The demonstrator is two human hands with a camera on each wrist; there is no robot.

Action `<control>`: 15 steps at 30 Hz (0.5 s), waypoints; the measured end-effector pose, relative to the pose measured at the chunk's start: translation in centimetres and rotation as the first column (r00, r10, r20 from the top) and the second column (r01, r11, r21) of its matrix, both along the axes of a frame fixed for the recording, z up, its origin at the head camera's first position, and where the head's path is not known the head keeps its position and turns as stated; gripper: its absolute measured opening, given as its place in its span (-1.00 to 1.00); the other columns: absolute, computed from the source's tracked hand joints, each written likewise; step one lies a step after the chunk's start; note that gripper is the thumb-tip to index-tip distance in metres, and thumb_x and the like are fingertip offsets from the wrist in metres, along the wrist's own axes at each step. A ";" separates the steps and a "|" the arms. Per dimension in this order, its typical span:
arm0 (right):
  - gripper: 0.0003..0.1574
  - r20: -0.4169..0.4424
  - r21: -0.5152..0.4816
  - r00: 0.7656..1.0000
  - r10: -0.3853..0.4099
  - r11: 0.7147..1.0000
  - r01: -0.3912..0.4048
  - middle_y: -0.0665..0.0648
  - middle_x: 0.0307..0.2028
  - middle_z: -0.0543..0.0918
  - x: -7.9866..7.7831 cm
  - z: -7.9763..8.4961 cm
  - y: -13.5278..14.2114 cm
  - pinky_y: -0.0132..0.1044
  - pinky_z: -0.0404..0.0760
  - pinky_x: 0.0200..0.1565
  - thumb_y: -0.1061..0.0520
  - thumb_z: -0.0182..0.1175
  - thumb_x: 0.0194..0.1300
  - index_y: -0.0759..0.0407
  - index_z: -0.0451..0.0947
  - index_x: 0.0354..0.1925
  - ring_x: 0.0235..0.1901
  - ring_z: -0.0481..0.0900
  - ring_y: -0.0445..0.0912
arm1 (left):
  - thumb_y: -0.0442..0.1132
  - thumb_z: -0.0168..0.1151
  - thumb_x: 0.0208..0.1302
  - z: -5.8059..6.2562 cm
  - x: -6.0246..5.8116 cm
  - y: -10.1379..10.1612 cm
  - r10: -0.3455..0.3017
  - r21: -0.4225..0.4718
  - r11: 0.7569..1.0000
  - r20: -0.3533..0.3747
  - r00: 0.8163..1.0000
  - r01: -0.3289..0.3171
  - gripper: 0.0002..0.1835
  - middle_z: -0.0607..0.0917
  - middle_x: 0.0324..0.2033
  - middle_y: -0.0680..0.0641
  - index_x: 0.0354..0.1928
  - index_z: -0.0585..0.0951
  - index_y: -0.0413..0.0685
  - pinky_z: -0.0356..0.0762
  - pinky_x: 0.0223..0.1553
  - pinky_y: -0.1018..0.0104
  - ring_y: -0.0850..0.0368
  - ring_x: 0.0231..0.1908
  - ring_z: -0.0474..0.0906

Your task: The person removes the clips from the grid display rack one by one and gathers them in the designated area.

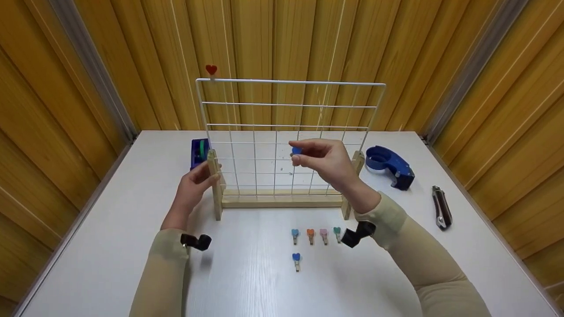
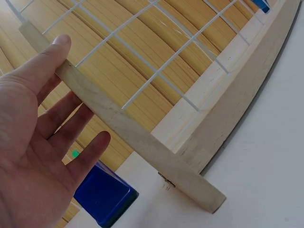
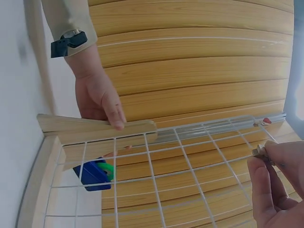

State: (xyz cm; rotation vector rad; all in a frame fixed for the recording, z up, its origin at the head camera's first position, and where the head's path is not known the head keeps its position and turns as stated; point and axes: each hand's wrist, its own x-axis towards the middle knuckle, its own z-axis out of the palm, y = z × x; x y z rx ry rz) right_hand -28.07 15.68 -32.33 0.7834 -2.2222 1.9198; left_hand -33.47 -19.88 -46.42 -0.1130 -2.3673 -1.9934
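Note:
My right hand (image 1: 328, 160) pinches a small wooden clothespin with a blue heart (image 1: 296, 151) between thumb and fingers, in front of the white wire grid (image 1: 277, 105). In the right wrist view the clothespin's wooden end (image 3: 259, 151) shows at the fingertips. My left hand (image 1: 192, 185) holds the left wooden post (image 1: 216, 189) of the grid's stand, thumb on the near side and fingers behind it. A clothespin with a red heart (image 1: 211, 70) stands clipped on the top wire near the left corner.
On the table (image 1: 246, 264), heart clothespins lie in front of the stand: light blue (image 1: 295, 235), orange (image 1: 310, 235), pink (image 1: 324, 235), green (image 1: 337, 234), and blue (image 1: 296, 260) nearer. At right are a blue tape dispenser (image 1: 398, 169) and a cutter (image 1: 442, 207); a blue holder (image 1: 196, 152) stands behind the left post.

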 end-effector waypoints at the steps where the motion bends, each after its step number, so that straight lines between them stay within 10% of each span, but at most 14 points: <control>1: -0.60 0.011 0.008 1.000 -0.008 1.000 0.008 -0.06 -0.28 0.79 0.1 -0.4 0.2 -0.40 0.73 -0.16 0.34 0.37 0.29 0.38 0.68 0.10 -0.29 0.75 -0.18 | -0.03 0.34 0.41 0.0 0.0 0.0 0.002 -0.001 1.000 0.004 1.000 -0.002 -0.31 0.52 0.43 -0.09 0.52 0.38 0.16 0.33 0.52 0.03 -0.02 0.47 0.38; 15: -0.62 0.061 0.037 0.998 0.010 0.999 -0.012 -0.04 -0.23 0.73 2.8 -5.7 2.8 -0.40 0.74 -0.16 0.31 0.40 0.27 0.42 0.65 0.04 -0.25 0.72 -0.16 | -0.09 0.33 0.42 -0.2 -0.2 0.0 0.000 -0.014 1.000 -0.013 1.000 -0.001 -0.31 0.53 0.42 -0.12 0.53 0.36 0.07 0.34 0.51 0.09 -0.01 0.48 0.38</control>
